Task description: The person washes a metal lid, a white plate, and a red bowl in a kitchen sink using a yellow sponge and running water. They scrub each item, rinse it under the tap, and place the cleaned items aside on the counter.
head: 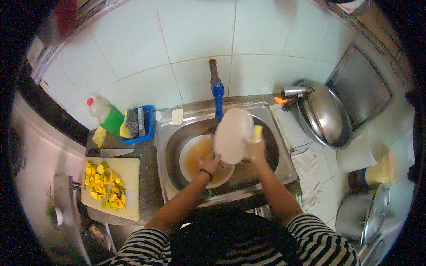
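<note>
Over the steel sink (162, 173) a pale oval plate or board (233, 134) is held tilted, blurred by motion. My left hand (209, 163), with a dark band at the wrist, grips its lower left edge. In my right hand (256, 149) is a yellow sponge (257, 133), at the right edge of the plate; the fingers behind it are partly hidden. A white basin (184, 159) with cloudy orange liquid sits in the sink under my left hand. Just above the plate hangs the blue faucet (218, 94).
Left of the sink lie a cutting board (133, 186) with chopped yellow pieces (103, 186), a knife (116, 153), a blue caddy (150, 123) with scrubbers, and a bottle of green liquid (111, 118). Metal pans (327, 116), a cloth (306, 176) and a pot (354, 209) are at right.
</note>
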The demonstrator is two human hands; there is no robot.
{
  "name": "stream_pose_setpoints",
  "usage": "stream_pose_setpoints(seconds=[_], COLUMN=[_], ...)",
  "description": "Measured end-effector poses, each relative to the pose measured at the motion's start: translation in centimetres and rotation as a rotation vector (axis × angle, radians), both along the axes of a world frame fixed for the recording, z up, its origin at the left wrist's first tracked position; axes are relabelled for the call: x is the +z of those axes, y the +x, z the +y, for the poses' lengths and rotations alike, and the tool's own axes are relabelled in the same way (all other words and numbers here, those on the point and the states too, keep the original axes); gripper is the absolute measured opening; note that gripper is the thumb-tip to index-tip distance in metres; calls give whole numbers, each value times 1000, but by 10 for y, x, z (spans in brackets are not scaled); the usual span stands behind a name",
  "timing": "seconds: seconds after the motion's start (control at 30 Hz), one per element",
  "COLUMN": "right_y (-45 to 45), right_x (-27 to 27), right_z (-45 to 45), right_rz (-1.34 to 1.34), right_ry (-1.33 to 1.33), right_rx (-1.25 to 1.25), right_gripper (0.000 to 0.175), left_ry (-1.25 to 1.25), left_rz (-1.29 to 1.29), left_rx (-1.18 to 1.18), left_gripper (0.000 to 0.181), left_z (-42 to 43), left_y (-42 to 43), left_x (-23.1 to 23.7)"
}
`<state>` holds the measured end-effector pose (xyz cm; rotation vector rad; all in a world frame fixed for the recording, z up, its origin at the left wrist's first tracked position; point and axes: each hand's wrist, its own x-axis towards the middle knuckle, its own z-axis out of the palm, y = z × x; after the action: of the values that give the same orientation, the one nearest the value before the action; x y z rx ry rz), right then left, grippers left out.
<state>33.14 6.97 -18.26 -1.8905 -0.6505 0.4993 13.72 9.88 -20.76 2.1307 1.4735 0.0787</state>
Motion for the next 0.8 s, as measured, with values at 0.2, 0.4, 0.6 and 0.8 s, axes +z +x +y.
stream_pose_setpoints(seconds=[0.2,0.4,0.6,0.8], right_y=[56,60,69,4], right_x=[122,73,57,64], right_z=[-48,-28,-24,-11], right_rz=[-568,-647,-616,-468], right_ry=[-208,-657,-589,-161], right_rx=[42,299,199,351], right_gripper=[38,47,49,42], left_ry=[230,-42,-380,-533], left_rz=[464,573,280,-133], left_rx=[-606,-760,-729,-521], left_gripper=[45,45,45,45], left_z=[66,114,108,71], left_y=[20,41,-23,-53], left_x=[-59,-66,-60,-33])
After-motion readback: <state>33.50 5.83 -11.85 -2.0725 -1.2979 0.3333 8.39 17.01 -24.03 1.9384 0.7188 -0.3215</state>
